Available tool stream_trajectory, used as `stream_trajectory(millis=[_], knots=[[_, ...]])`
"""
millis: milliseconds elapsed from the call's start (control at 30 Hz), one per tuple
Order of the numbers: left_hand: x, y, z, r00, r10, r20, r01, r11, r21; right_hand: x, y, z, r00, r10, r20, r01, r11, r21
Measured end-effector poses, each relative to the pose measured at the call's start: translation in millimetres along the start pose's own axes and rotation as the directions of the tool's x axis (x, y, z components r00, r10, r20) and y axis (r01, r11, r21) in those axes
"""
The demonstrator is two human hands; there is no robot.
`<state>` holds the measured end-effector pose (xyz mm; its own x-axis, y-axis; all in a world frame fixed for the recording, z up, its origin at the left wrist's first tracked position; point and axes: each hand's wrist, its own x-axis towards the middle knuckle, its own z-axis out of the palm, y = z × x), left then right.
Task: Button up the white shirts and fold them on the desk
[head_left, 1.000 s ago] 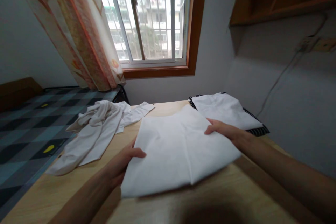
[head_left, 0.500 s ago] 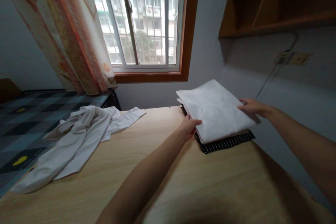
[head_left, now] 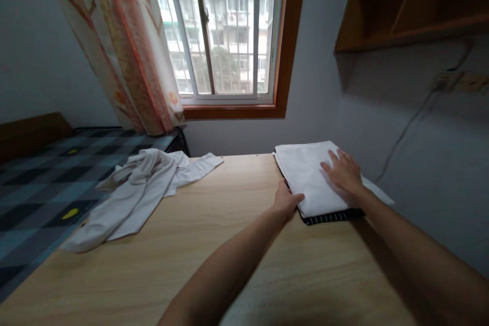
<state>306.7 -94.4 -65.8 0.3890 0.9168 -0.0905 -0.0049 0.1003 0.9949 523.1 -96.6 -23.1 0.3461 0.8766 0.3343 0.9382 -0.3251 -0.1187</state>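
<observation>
A folded white garment (head_left: 309, 178) lies on top of a black, white-striped folded cloth (head_left: 332, 217) at the right of the table. My left hand (head_left: 287, 199) grips the stack's near left edge, thumb over the white fabric and the other fingers partly hidden along the side. Flat on the white top rests my right hand (head_left: 344, 170), open with its fingers spread. A loose white flap (head_left: 376, 191) sticks out beyond my right wrist. Over on the left, a crumpled white garment (head_left: 141, 183) is draped across the table's edge.
The wooden table (head_left: 214, 229) spans the foreground. A bed with a checked cover (head_left: 38, 183) adjoins it on the left. Behind are a window (head_left: 229, 35) and a flowered curtain (head_left: 133, 51). A wooden shelf (head_left: 382, 35) and a cable (head_left: 405, 132) are on the right wall.
The white garment has come down flatter onto the striped cloth. My right hand has moved from its right edge onto its top and opened. The view has swung slightly left.
</observation>
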Motion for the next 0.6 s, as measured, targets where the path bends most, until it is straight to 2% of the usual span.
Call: stream_trajectory(millis=[67,133,200,233,267,300,367,433,467,500,533,600], knots=[[-15,6,-11.5,0.999,0.034,-0.043,-0.027,0.988,0.151,-4,-18,15,0.992,-0.060,0.107,0.060,0.998,0.003],[-32,17,-38.9,0.989,0.144,-0.024,-0.128,0.934,0.333,-8,-24,34,0.972,-0.067,0.225,0.069,0.998,0.000],[-49,33,-84.6,0.948,0.317,0.016,-0.279,0.809,0.518,-11,-21,48,0.961,-0.060,0.269,0.066,0.998,-0.011],[-58,43,-113.5,0.913,0.407,0.026,-0.335,0.711,0.618,-11,-19,53,0.962,-0.059,0.265,0.065,0.998,-0.017],[-66,52,-145.5,0.883,0.470,0.006,-0.331,0.611,0.719,-11,-16,56,0.965,-0.060,0.254,0.068,0.997,-0.021],[-74,62,-179.5,0.862,0.505,-0.045,-0.266,0.525,0.808,-11,-14,58,0.969,-0.064,0.240,0.071,0.997,-0.022],[-90,79,-248.4,0.809,0.537,-0.236,-0.011,0.416,0.909,-11,-11,59,0.974,-0.068,0.214,0.074,0.997,-0.021],[-106,86,-310.5,0.736,0.554,-0.390,0.137,0.441,0.887,-12,-11,58,0.977,-0.065,0.203,0.069,0.997,-0.015],[-113,84,-336.3,0.695,0.554,-0.458,0.200,0.463,0.863,-12,-11,57,0.978,-0.061,0.202,0.065,0.998,-0.014],[-119,80,-357.7,0.666,0.501,-0.553,0.290,0.510,0.810,-13,-12,57,0.978,-0.057,0.200,0.060,0.998,-0.012],[-123,74,-374.4,0.636,0.439,-0.635,0.363,0.556,0.748,-13,-12,56,0.979,-0.056,0.198,0.059,0.998,-0.010],[-129,56,-394.0,0.602,0.373,-0.706,0.394,0.630,0.669,-14,-13,57,0.980,-0.053,0.190,0.054,0.999,-0.004]])
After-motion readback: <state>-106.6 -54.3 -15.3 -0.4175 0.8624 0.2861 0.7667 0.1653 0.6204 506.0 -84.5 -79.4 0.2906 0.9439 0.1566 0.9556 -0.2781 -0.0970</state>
